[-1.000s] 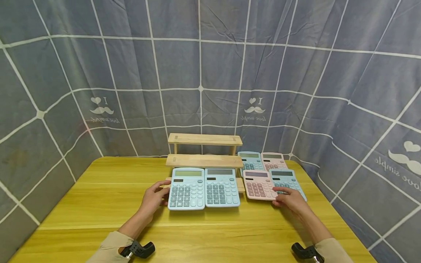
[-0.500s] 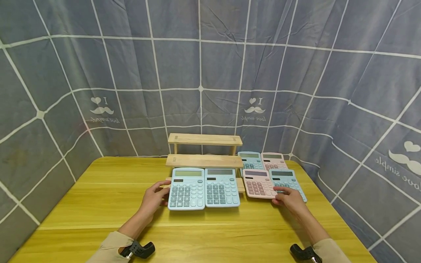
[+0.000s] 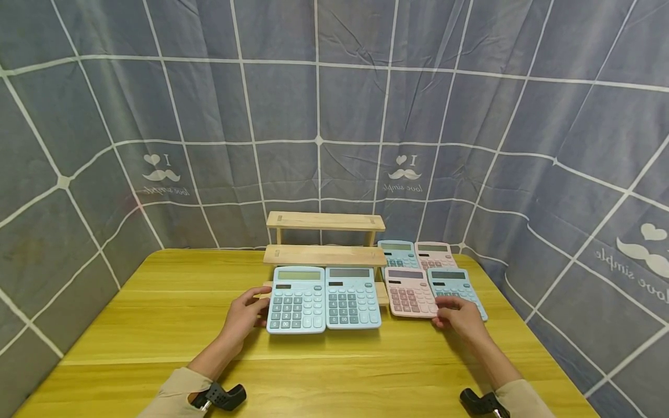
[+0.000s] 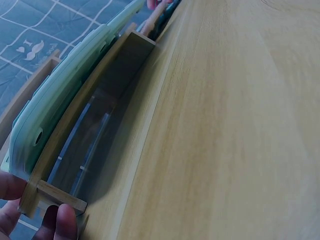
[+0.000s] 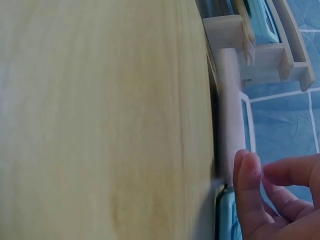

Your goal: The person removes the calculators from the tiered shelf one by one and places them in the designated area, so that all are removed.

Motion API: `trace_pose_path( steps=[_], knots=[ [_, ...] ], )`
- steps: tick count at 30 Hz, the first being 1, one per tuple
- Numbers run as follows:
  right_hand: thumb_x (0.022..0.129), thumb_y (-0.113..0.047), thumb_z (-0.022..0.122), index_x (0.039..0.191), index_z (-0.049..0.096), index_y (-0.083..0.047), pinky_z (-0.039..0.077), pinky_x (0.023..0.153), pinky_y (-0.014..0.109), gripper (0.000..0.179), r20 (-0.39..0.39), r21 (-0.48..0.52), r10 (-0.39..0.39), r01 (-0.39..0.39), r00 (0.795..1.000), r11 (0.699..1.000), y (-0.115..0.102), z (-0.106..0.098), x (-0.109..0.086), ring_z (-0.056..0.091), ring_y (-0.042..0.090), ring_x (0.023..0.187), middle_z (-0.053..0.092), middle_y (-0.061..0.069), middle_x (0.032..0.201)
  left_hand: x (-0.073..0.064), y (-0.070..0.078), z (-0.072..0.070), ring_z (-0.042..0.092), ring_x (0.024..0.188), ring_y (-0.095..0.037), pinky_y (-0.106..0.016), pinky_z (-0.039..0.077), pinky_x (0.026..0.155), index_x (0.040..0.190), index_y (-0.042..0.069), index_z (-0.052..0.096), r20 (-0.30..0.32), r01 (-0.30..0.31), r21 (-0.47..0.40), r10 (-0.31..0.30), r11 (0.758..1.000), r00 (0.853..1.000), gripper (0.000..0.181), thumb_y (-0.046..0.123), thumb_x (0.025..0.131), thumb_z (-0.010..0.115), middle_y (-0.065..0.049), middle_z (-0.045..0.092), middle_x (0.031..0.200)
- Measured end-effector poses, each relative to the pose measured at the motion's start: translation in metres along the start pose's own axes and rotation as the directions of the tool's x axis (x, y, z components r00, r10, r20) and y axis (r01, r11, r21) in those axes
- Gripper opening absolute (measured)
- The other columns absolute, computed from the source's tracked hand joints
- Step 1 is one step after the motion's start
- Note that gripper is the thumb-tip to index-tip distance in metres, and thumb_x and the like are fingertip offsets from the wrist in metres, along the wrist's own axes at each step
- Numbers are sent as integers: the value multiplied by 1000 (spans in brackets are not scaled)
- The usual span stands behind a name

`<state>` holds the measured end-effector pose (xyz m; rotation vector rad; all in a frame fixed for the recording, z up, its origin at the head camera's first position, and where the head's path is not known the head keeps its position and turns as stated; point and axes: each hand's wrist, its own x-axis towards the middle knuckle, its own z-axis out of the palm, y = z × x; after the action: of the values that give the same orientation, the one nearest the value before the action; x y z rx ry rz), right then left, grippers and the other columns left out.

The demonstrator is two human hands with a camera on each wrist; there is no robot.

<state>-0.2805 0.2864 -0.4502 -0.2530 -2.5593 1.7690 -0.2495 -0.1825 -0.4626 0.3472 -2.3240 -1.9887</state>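
A three-tier wooden rack stands mid-table in the head view. Two light blue calculators, a left one and a right one, lean side by side on its lowest tier. My left hand grips the left end of that tier, its fingers around the wooden corner in the left wrist view. At the right, my right hand pinches the lower right corner of a pink calculator. Its thumb overlaps the calculator's pale side edge in the right wrist view.
Beside the pink calculator lies a blue calculator, partly behind my right hand. Behind them are another blue calculator and another pink one. A grey gridded curtain hangs around the wooden table.
The pink calculator has shifted slightly left, with its lower edge tilting up and then down again. My right hand has moved a little left with it. My left hand stays put.
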Motion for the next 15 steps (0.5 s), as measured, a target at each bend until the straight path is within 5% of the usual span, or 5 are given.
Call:
trace_pose_path(
  steps=[15],
  knots=[
    [95,1,59,132,54,13,61,65,30,40,36,-21,3,-3,999,1000,-1,1,-3,71,18,73,62,29,119,-4,2,-1,62,85,-18,-28,56,65,134,9,62,1,-18,-6,18,1000,1000,36,15,99,58,-12,66,105]
  ],
)
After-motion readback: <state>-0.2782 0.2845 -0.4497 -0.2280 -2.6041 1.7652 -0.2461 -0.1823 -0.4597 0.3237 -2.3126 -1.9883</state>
